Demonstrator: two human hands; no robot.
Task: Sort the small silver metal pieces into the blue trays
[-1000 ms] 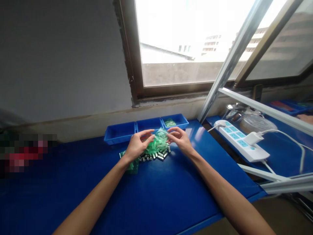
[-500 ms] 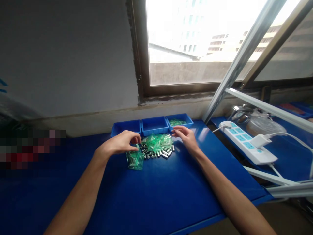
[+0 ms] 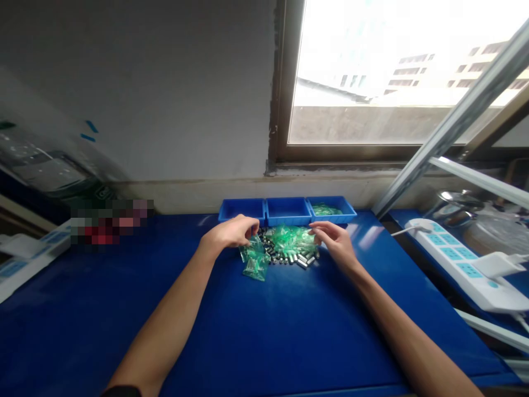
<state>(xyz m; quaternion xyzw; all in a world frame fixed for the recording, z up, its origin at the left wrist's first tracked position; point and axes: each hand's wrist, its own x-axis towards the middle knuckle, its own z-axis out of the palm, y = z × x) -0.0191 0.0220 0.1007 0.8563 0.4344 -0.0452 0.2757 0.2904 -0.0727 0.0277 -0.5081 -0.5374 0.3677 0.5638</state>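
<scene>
1. The fingers [image 3: 250,228] of the left hand [image 3: 229,235] curl down over a loose green bag [image 3: 255,261] at the left edge of the pile of green bags [image 3: 289,240]. The tips touch the bag's top, but whether they pinch it cannot be told.
2. The fingers [image 3: 317,233] of the right hand [image 3: 338,243] are loosely spread and bent. Their tips rest on the right edge of the pile and grip nothing.
3. Small metal cylinders [image 3: 289,258] lie scattered along the near edge of the pile, partly under it, between the two hands.
4. Three blue trays [image 3: 288,211] stand in a row just behind the pile, against the wall. The rightmost one holds some green bags.
5. The pile lies on a blue bench [image 3: 268,325], and both forearms stretch across the bench towards it.
6. Well to the right of the pile lie a white power strip [image 3: 458,260] with a plug in it and a slanting metal rail [image 3: 446,132].
7. A window [image 3: 392,71] is above and behind the pile, to the right.
</scene>
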